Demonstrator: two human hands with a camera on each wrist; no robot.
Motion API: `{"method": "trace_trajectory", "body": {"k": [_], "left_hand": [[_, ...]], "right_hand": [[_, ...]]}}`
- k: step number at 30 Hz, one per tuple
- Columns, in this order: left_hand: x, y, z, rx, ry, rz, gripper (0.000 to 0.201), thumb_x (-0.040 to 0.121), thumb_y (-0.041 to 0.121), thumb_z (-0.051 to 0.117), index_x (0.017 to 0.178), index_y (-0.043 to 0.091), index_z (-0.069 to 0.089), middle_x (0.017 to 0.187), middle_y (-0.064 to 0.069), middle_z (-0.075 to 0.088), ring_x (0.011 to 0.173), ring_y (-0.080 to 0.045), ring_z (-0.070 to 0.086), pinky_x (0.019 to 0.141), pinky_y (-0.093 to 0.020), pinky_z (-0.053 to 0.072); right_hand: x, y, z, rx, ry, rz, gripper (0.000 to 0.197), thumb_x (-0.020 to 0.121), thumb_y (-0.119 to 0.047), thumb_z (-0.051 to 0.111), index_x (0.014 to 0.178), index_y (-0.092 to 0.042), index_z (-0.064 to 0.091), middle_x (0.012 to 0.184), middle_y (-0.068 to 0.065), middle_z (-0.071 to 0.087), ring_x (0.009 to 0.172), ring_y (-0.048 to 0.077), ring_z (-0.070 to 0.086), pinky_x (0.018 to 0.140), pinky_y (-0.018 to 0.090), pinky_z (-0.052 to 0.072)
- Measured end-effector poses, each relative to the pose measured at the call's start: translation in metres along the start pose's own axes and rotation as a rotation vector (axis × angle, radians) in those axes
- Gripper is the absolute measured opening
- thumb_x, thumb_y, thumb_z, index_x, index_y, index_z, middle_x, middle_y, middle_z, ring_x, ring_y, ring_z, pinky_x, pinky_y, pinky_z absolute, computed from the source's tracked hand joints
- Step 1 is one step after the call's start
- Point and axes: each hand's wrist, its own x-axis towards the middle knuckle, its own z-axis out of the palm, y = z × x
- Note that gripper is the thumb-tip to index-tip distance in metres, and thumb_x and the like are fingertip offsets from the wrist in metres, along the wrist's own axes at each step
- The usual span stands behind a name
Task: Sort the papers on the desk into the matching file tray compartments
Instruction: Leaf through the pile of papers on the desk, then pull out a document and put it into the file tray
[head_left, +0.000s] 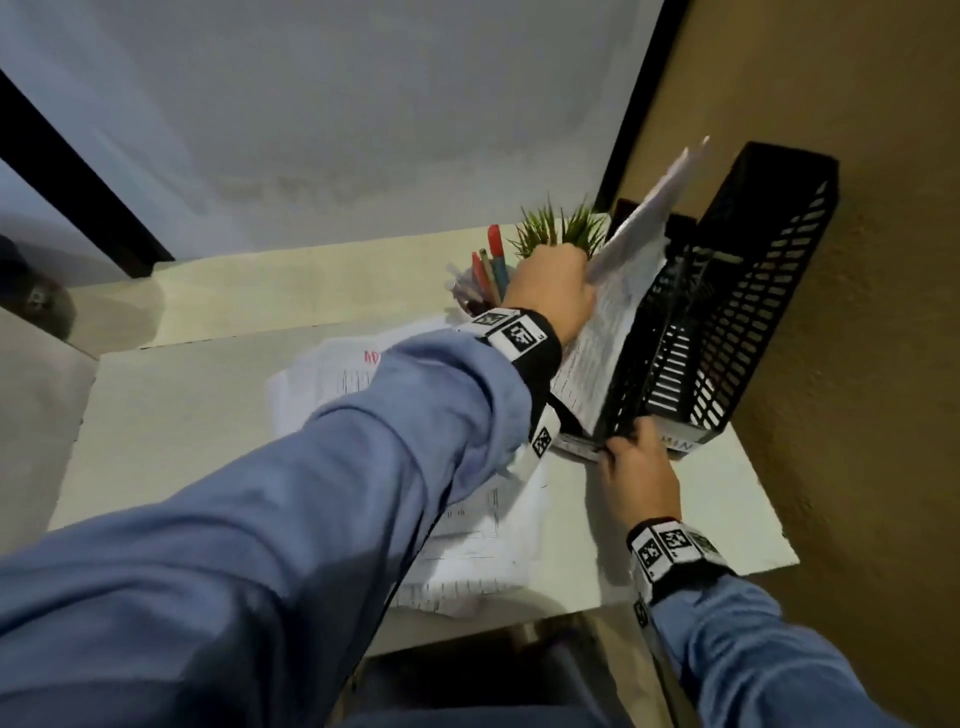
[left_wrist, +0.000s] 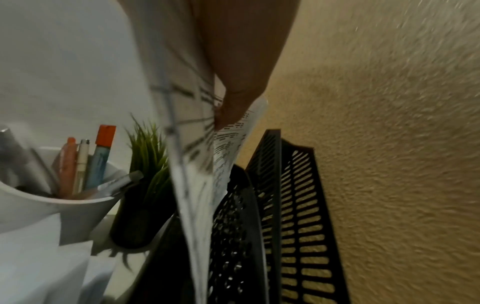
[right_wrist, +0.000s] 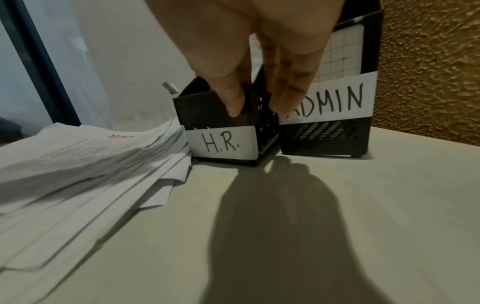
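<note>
Above black mesh H.R. file tray (right_wrist: 223, 142): printed white sheet (head_left: 613, 312) pinched by left hand (head_left: 550, 291), long axis angled down into slot; tray's front corner gripped by right hand (head_left: 636, 467).

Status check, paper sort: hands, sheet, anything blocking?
Left hand pinching sheet, lowering into H.R. tray. Right hand gripping that tray's front wall. No blockage visible.

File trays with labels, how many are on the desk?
2. The H.R. tray stands left, the right hand gripping its front edge; the ADMIN tray stands right, beside the wall. Any others behind them would be hidden.
</note>
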Motion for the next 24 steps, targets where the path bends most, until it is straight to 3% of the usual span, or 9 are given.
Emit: {"method": "trace_trajectory", "body": {"k": [4, 13, 17, 20, 22, 24], "left_hand": [[0.014, -0.001, 0.026, 0.066, -0.017, -0.092, 0.017, 0.091, 0.011, 0.050, 0.096, 0.001, 0.064, 0.098, -0.018, 0.067, 0.091, -0.036, 0.063, 0.080, -0.043, 0.053], [0.019, 0.000, 0.054, 0.018, -0.103, -0.188, 0.023, 0.095, 0.011, 0.046, 0.105, -0.003, 0.062, 0.108, -0.020, 0.065, 0.098, -0.035, 0.062, 0.070, -0.033, 0.040], [0.018, -0.002, 0.052, -0.042, -0.085, -0.162, 0.029, 0.090, 0.026, 0.053, 0.102, 0.001, 0.061, 0.102, -0.018, 0.065, 0.094, -0.034, 0.062, 0.072, -0.033, 0.044], [0.011, -0.012, 0.041, -0.170, -0.011, -0.173, 0.034, 0.086, 0.040, 0.056, 0.095, 0.008, 0.061, 0.088, -0.011, 0.066, 0.082, -0.028, 0.062, 0.076, -0.036, 0.053], [-0.001, -0.029, 0.028, -0.291, 0.076, -0.195, 0.033, 0.087, 0.044, 0.054, 0.089, 0.012, 0.061, 0.078, -0.006, 0.066, 0.074, -0.024, 0.063, 0.074, -0.035, 0.054], [-0.020, -0.058, 0.014, -0.348, 0.146, -0.264, 0.026, 0.088, 0.039, 0.055, 0.087, 0.014, 0.062, 0.076, 0.000, 0.063, 0.073, -0.019, 0.060, 0.070, -0.027, 0.049]], "right_hand": [[0.005, 0.000, 0.003, 0.036, -0.028, -0.008, 0.015, 0.088, -0.008, 0.058, 0.093, 0.004, 0.064, 0.111, 0.021, 0.055, 0.094, 0.037, 0.059, 0.074, 0.039, 0.049], [0.005, 0.001, 0.003, 0.099, -0.049, 0.007, 0.018, 0.091, -0.010, 0.053, 0.096, 0.005, 0.062, 0.102, 0.020, 0.057, 0.088, 0.035, 0.060, 0.074, 0.035, 0.046], [0.006, 0.000, 0.000, 0.091, -0.051, -0.002, 0.020, 0.092, -0.015, 0.053, 0.098, 0.002, 0.062, 0.103, 0.018, 0.057, 0.090, 0.036, 0.060, 0.074, 0.035, 0.045], [0.001, -0.002, -0.010, 0.081, -0.040, -0.003, 0.018, 0.092, -0.020, 0.053, 0.104, -0.007, 0.058, 0.100, 0.013, 0.062, 0.087, 0.034, 0.061, 0.067, 0.033, 0.042], [-0.004, -0.004, -0.020, 0.047, -0.047, 0.016, 0.022, 0.091, -0.031, 0.052, 0.106, -0.015, 0.052, 0.085, 0.010, 0.066, 0.079, 0.033, 0.063, 0.062, 0.032, 0.040], [-0.010, -0.011, -0.031, 0.041, -0.009, -0.011, 0.023, 0.089, -0.039, 0.054, 0.097, -0.018, 0.051, 0.068, 0.006, 0.064, 0.067, 0.031, 0.063, 0.057, 0.031, 0.041]]}}
